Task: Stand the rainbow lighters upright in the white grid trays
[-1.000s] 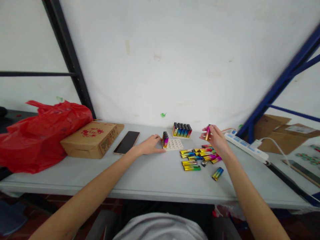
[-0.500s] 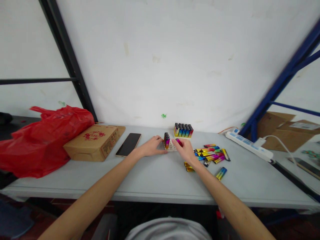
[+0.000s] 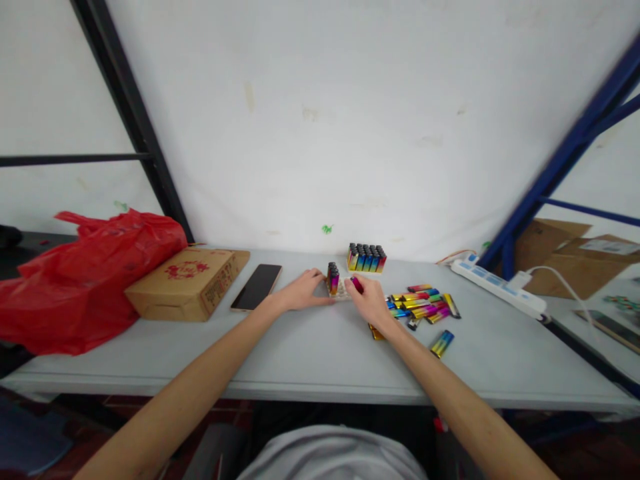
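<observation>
My left hand [image 3: 303, 291] is curved about the left end of a small white tray [image 3: 341, 290], its thumb at the front edge and its fingers behind. A short row of shiny lighters [image 3: 333, 280] with black tops stands upright in that end. My right hand [image 3: 369, 299] pinches a purple lighter [image 3: 357, 285] over the tray's right part; its lower end is hard to make out. Beside this hand lies a loose pile of rainbow-coloured lighters [image 3: 417, 305]. Behind the tray stands a filled block of upright lighters [image 3: 367, 258].
To the left are a dark phone-like slab [image 3: 257, 287], a cardboard box [image 3: 183, 283] and a red plastic bag [image 3: 95, 287]. One single lighter [image 3: 442, 344] lies near the front right. A white power strip [image 3: 497, 290] rests by the blue frame. The wall rises behind the table.
My right hand and the purple lighter have shifted very slightly over the tray. My left hand keeps its place at the tray. The whole view has tilted a little.
</observation>
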Demonstrator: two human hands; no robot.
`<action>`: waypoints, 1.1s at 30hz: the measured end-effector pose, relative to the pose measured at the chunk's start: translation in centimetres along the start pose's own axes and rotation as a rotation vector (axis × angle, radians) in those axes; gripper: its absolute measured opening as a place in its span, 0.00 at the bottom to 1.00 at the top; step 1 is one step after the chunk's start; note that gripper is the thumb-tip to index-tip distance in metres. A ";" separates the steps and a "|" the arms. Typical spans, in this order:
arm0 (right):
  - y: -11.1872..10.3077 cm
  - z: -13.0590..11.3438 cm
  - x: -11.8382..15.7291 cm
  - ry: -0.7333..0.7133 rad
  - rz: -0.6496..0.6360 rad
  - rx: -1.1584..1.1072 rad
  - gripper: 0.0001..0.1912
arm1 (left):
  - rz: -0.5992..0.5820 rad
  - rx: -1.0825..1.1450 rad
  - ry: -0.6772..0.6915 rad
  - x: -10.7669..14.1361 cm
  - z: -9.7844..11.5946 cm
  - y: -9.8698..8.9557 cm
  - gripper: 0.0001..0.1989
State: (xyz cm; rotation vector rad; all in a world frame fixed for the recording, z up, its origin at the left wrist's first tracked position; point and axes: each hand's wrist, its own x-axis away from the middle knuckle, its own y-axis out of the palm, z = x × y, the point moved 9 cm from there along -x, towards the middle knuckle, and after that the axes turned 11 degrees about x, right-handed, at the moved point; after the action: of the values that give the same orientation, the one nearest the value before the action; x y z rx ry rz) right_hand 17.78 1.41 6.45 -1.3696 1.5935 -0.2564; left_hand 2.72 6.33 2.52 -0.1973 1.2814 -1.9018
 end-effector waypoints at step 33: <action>0.2 0.6 -0.6 -0.143 -0.006 0.210 0.23 | -0.011 0.024 -0.011 0.0 0.2 0.0 0.32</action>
State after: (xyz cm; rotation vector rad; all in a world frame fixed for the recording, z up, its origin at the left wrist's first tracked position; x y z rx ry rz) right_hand 18.04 2.23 6.37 -1.2037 1.4023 -0.3138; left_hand 2.80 6.21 2.58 -0.2022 1.2520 -1.9225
